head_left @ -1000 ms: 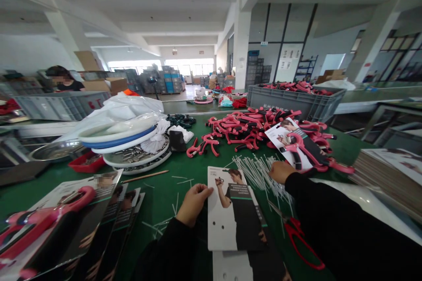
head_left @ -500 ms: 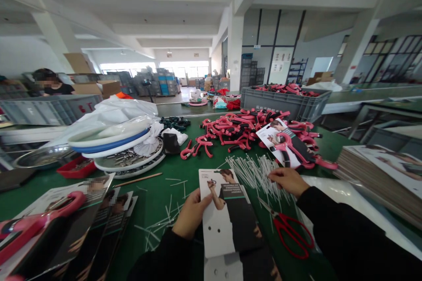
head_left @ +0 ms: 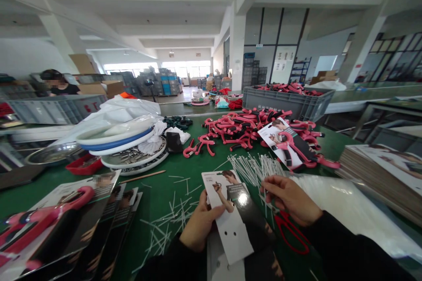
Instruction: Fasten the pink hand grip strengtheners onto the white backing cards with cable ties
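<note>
My left hand (head_left: 199, 224) grips a black-and-white printed backing card (head_left: 244, 215), thumb on its front face. The card is tilted and has two punched holes; another card (head_left: 216, 268) lies beneath it. My right hand (head_left: 290, 197) is just right of the card, thumb and fingers pinched on a thin white cable tie (head_left: 265, 208). Behind those fingers a bundle of white cable ties (head_left: 252, 167) spreads over the table. Red-handled scissors (head_left: 293, 235) lie partly under my right hand. Beyond the bundle is a heap of pink-and-black hand grip strengtheners (head_left: 231, 127).
Carded grip strengtheners (head_left: 49, 215) are stacked at left. Cut tie pieces (head_left: 165, 224) litter the green table (head_left: 184, 169). Stacked plates (head_left: 115, 140) stand back left, a grey crate (head_left: 280, 101) behind the heap, and a card stack (head_left: 372, 175) at right. A person (head_left: 57, 83) is far left.
The card in my left hand has tilted and come up off the one below. My right hand has drawn back from the bundle toward the card, over the scissors.
</note>
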